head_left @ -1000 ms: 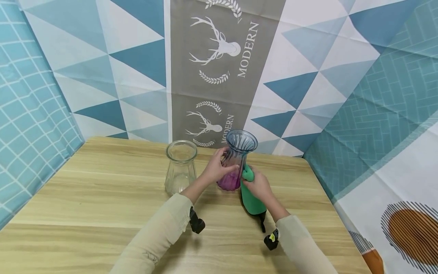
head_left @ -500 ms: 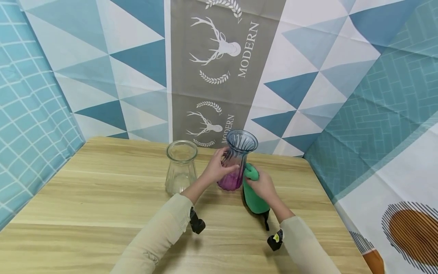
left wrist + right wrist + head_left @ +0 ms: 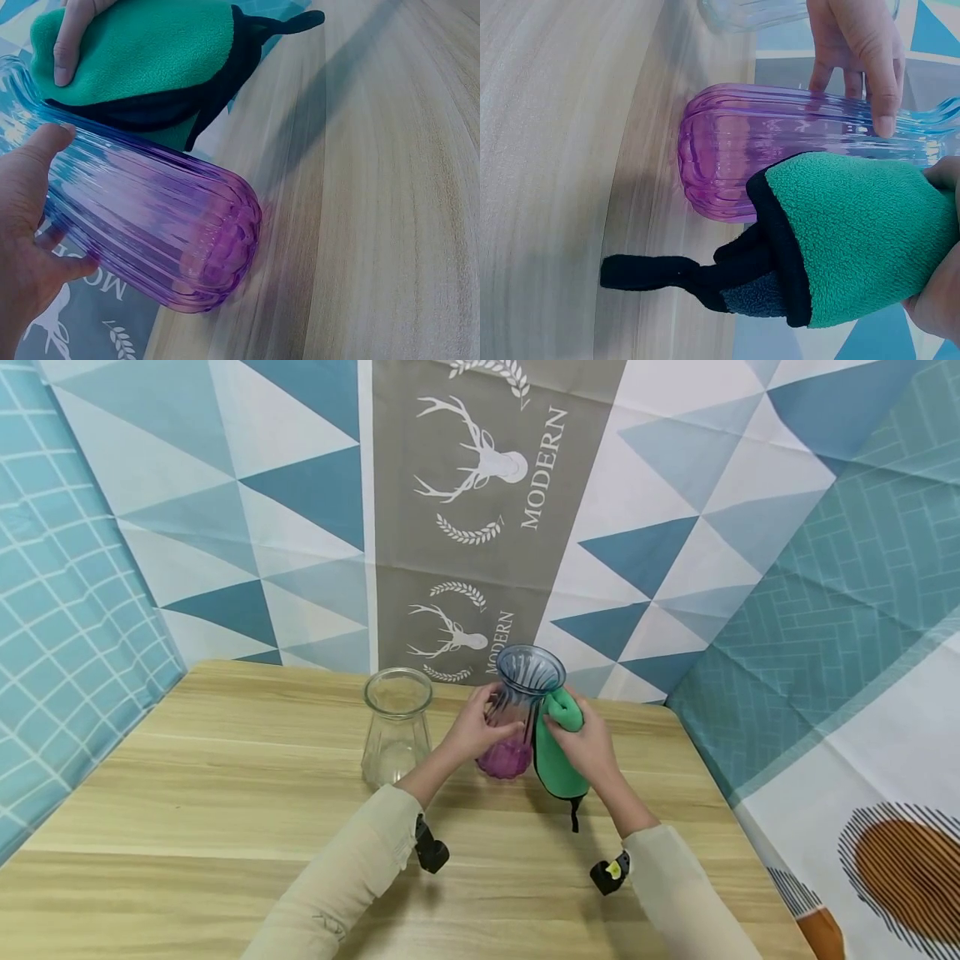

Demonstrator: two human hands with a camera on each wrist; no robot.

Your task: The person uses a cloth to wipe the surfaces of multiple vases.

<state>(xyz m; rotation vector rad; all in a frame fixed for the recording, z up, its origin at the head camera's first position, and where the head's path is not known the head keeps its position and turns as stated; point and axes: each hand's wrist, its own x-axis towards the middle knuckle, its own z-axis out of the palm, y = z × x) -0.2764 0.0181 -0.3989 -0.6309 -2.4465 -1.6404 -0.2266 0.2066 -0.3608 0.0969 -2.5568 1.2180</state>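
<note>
A ribbed glass vase (image 3: 507, 747), blue at its flared top and purple at its base, stands upright near the back of the table. My left hand (image 3: 474, 724) grips it around the middle, thumb on the near side, as the left wrist view shows. In my right hand (image 3: 588, 739) is a folded green cleaning cloth (image 3: 862, 232) with black edging and a black hanging loop (image 3: 649, 271). The cloth lies along the vase's right side, its top folded over just below the rim. Part of the vase is hidden behind the cloth in the right wrist view.
A clear glass vase (image 3: 397, 727) stands just left of my left hand, partly behind that forearm. The wooden table (image 3: 225, 827) ends at a patterned cloth backdrop (image 3: 450, 552) close behind both vases. Each wrist carries a small black camera mount (image 3: 431, 846).
My right hand has moved up along the purple-and-blue vase with the green cloth, from its lower side to just under the rim. My left hand and both vases stay put.
</note>
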